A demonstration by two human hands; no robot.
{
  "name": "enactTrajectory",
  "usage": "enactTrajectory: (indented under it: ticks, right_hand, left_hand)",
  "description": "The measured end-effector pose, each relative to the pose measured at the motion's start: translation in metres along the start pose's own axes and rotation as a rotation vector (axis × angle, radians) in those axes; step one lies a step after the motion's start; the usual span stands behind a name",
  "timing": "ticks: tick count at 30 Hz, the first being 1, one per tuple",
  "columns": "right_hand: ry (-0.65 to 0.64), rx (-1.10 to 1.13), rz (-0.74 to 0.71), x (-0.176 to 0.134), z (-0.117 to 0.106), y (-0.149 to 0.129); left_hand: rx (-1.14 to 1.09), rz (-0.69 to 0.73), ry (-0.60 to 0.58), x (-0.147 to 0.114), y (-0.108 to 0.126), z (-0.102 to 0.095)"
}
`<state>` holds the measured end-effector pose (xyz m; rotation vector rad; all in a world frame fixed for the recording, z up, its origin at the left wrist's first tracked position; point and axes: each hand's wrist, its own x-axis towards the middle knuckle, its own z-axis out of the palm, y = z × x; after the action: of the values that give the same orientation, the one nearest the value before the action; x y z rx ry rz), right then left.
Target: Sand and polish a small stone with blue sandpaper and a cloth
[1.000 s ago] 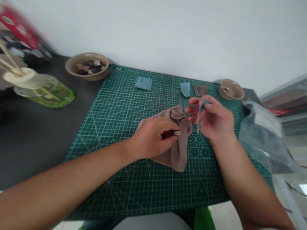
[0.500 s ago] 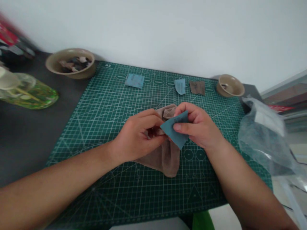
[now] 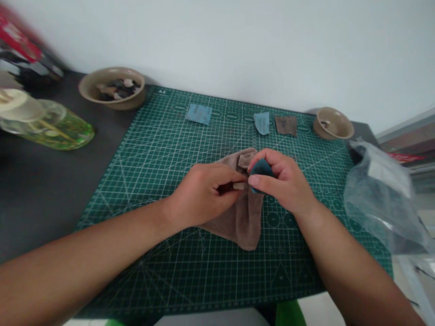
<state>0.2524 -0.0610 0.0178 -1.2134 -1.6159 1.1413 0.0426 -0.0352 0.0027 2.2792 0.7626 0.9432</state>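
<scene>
My left hand [image 3: 207, 194] pinches a small, pale, flat-edged piece [image 3: 239, 186] between thumb and fingers; most of it is hidden, so its kind is unclear. Against its right end, my right hand [image 3: 285, 183] grips a bent blue sandpaper piece [image 3: 261, 168], thumb in front and fingers behind. Both hands are over a crumpled brown cloth [image 3: 249, 226], which lies on the green cutting mat [image 3: 163, 276].
Two blue sandpaper pieces [image 3: 199, 113] and a brown one [image 3: 286, 125] lie at the mat's back. A bowl of small stone-like pieces [image 3: 112, 102] stands left, a smaller bowl [image 3: 333, 129] right. Nearby are a bottle with green contents [image 3: 64, 129] and a clear plastic bag [image 3: 377, 194].
The sandpaper, spread out before, is now folded back in my right hand. The left hand's small piece shows more clearly at the fingertips. The whole view has shifted slightly.
</scene>
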Motion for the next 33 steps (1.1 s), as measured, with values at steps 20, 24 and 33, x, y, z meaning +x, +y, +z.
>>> enactTrajectory:
  ticks: [20,24,33]
  right_hand:
    - [-0.016,-0.333,-0.154,0.0013,0.0025,0.0014]
    - [-0.039,-0.331,-0.174,0.0017,0.0019,0.0018]
    - [-0.066,-0.455,-0.131,0.0012,0.0069,0.0058]
  left_hand:
    - [0.068,0.027,0.023,-0.0049,-0.0039,0.0043]
    - [0.067,0.042,0.026,-0.0058,-0.0046,0.0047]
    - [0.127,0.062,-0.085,-0.0039,-0.0097,0.0054]
